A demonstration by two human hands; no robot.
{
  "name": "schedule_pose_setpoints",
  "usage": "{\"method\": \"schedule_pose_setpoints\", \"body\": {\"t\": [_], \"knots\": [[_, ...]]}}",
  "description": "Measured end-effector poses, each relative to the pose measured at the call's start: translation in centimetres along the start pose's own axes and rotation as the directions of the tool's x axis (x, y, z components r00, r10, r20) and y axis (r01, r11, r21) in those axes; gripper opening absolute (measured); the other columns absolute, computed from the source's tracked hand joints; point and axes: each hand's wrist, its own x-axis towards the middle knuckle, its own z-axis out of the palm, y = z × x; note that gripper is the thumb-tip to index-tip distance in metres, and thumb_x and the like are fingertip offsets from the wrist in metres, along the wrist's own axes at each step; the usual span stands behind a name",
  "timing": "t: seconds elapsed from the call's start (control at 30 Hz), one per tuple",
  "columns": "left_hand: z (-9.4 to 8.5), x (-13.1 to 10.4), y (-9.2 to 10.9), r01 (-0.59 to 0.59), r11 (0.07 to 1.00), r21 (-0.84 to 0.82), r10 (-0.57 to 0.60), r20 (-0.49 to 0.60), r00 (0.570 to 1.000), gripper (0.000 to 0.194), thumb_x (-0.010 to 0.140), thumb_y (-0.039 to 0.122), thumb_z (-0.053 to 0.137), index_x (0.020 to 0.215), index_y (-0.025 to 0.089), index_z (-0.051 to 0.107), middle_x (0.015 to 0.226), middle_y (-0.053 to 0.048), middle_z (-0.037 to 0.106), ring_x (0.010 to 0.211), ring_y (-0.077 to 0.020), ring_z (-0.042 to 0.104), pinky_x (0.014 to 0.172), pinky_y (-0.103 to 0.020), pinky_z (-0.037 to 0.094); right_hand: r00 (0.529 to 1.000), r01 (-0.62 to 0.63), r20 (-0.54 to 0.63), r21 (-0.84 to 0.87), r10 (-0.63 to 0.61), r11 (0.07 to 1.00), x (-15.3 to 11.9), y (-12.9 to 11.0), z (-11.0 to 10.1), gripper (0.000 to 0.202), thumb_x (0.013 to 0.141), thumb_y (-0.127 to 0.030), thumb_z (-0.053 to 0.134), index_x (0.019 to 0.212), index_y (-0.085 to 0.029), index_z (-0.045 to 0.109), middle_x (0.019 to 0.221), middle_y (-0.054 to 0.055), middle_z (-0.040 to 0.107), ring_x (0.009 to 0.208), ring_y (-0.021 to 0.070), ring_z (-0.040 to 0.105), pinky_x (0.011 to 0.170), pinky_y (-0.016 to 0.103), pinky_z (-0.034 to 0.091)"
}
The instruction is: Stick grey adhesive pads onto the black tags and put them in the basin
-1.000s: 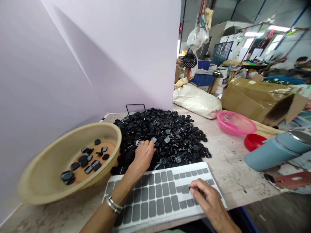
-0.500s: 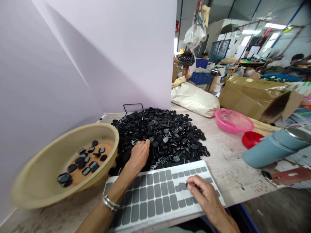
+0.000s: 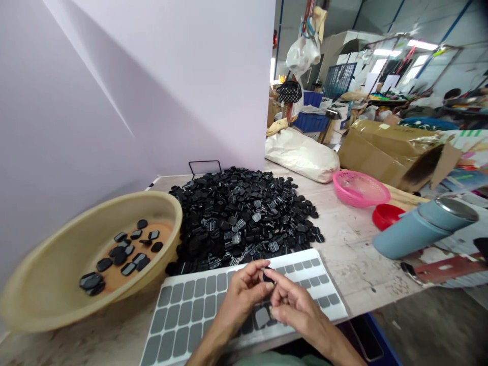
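Note:
My left hand (image 3: 244, 287) is closed, pinching a small black plastic piece (image 3: 268, 275) between thumb and fingers above a white sheet of grey stickers (image 3: 200, 287). Close against it on the right, my right hand (image 3: 295, 302) has its fingers drawn together, with the index finger reaching to the black piece. A lighter grey rounded sticker (image 3: 262, 317) shows at the right thumb tip, seemingly held there; its edge is partly hidden by the fingers. Behind the sheet lies a broad heap of similar black pieces (image 3: 244, 213).
On the left, a large tan basin (image 3: 49, 264) holds several black pieces. To the right stand a pink basket (image 3: 358, 189), a red bowl (image 3: 386, 216) and a blue-grey bottle (image 3: 415, 234). A pale wall (image 3: 190, 76) rises behind; the table's front edge lies close by.
My left hand has come back from the heap to above the sheet with a black piece. The right hand has moved left from the sheet's small stickers to meet it. The view has shifted slightly.

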Motion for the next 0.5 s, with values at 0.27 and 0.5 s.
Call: {"method": "schedule_pose_setpoints", "body": {"t": [0.27, 0.5], "knots": [[0.8, -0.1, 0.2, 0.061, 0.994, -0.095, -0.058, 0.030, 0.998, 0.037, 0.065, 0.016, 0.076, 0.099, 0.014, 0.061, 0.082, -0.002, 0.062, 0.063, -0.0080, 0.056, 0.058, -0.019, 0.043, 0.995, 0.053, -0.079, -0.118, -0.063, 0.992, -1.4, -0.1, -1.2, 0.049, 0.078, -0.026, 0.057, 0.126, -0.022, 0.055, 0.078, -0.001, 0.054, 0.065, 0.0112, 0.048, 0.062, 0.026, 0.039], [1.8, 0.0, 0.4, 0.130, 0.983, -0.132, -0.121, 0.076, 0.990, 0.040, 0.064, 0.017, 0.075, 0.099, 0.013, 0.055, 0.070, -0.003, 0.064, 0.054, -0.0129, 0.060, 0.045, -0.018, 0.042, 0.829, 0.169, -0.337, -0.611, -0.447, 0.773, -1.4, -0.5, -1.6, 0.025, 0.091, -0.028, 0.045, 0.110, -0.021, 0.060, 0.090, 0.005, 0.061, 0.082, 0.0175, 0.058, 0.074, 0.029, 0.045]]}}
